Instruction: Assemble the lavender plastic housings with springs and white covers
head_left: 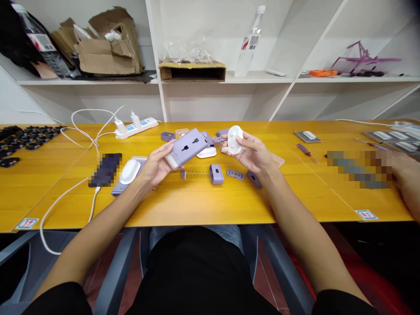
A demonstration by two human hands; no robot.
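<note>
The person's left hand [157,165] is cradling a lavender plastic socket housing [187,148] just above the middle of the table, with the thumb and fingers closed around its near end. The housing is tilting up, showing a smooth matte face with dark socket slots. The right hand [252,154] is pinching a white oval plastic shell [235,140] between thumb and fingertips, and the two hands are facing each other, well apart. Both forearms are reaching in from the lower corners over a yellow wood-grain table [62,197].

Between the forearms, a steel coil spring [197,173], a lavender end piece [216,174] and a perforated lavender plate [235,174] are lying on the table. A glossy white dome cover [206,152] is sitting just beside the housing. To the left, a second white oval cover [130,171] is resting on a lavender base [120,190].

Pixelation is hiding a dark object [105,169] at left and another item [359,169] at right, so neither can be identified. A co-worker's hand [405,183] is entering at the right edge, cut off by the frame.
</note>
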